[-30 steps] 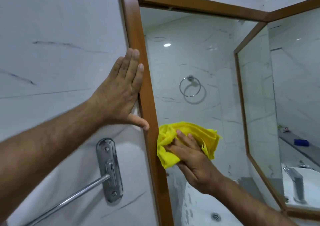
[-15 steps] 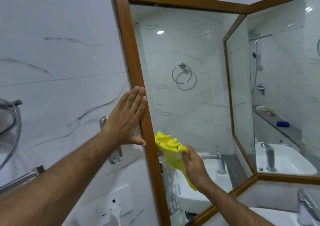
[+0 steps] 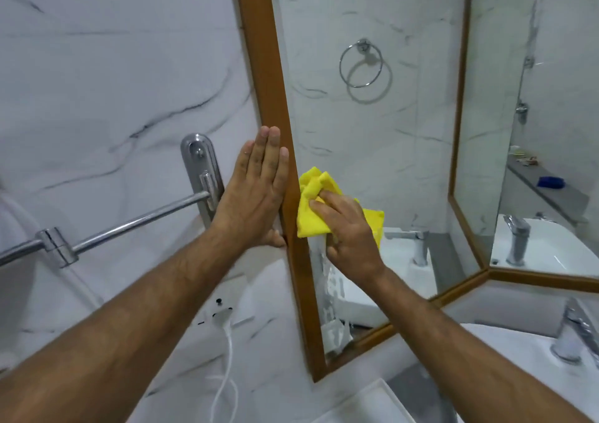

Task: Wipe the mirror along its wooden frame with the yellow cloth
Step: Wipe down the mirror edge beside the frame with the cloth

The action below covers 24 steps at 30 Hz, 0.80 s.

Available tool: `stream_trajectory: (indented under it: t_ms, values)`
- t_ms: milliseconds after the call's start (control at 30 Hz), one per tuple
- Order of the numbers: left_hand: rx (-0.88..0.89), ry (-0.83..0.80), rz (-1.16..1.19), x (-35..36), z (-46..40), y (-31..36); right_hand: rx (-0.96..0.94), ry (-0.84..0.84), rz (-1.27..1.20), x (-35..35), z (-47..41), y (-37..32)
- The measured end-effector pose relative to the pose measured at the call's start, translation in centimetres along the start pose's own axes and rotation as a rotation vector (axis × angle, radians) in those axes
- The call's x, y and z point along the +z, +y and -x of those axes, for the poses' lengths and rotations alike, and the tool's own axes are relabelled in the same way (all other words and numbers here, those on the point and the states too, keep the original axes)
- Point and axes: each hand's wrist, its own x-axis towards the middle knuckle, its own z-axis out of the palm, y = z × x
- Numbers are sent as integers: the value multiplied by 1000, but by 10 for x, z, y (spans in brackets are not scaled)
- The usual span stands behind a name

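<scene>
The mirror (image 3: 372, 150) hangs on a white marble wall, edged by a brown wooden frame (image 3: 264, 52). My right hand (image 3: 348, 231) presses a crumpled yellow cloth (image 3: 311, 210) flat against the glass, right beside the frame's left vertical strip. My left hand (image 3: 256, 192) lies flat with fingers together and pointing up, its palm on the wall and its thumb side touching the frame's outer edge. It holds nothing. A second framed mirror panel (image 3: 551, 130) joins at an angle on the right.
A chrome towel bar (image 3: 129, 224) with its wall bracket (image 3: 202, 173) sticks out left of my left hand. A white plug and cable (image 3: 227, 331) hang below. A white basin (image 3: 505, 351) with a chrome tap (image 3: 573, 331) sits at the lower right.
The view has tilted down and the mirror's top edge has left the frame. My right hand has spread flatter over the cloth on the glass. My left hand stays against the frame.
</scene>
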Motion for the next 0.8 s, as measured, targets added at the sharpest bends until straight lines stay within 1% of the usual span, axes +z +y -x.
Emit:
stream_trajectory:
  t_ms: [100,267,367,500,567,633,700,800]
  values:
    - [10,-27,59,19,12,14,-134,-9,85,19,30,14]
    - [92,3,129,62,32,30,-333,-159,120,32,100,49]
    - [135,46,153,79,39,36,-379,-222,162,39,148,63]
    - [154,69,178,93,48,45,-343,-297,136,53,207,73]
    - [160,67,168,97,52,49,-330,-370,99,58,236,76]
    - [167,77,158,100,54,50,-314,-478,61,62,260,78]
    - [176,78,158,101,54,49,-258,-600,14,63,273,75]
    - [174,13,147,94,55,49,-131,-746,-48,56,271,63]
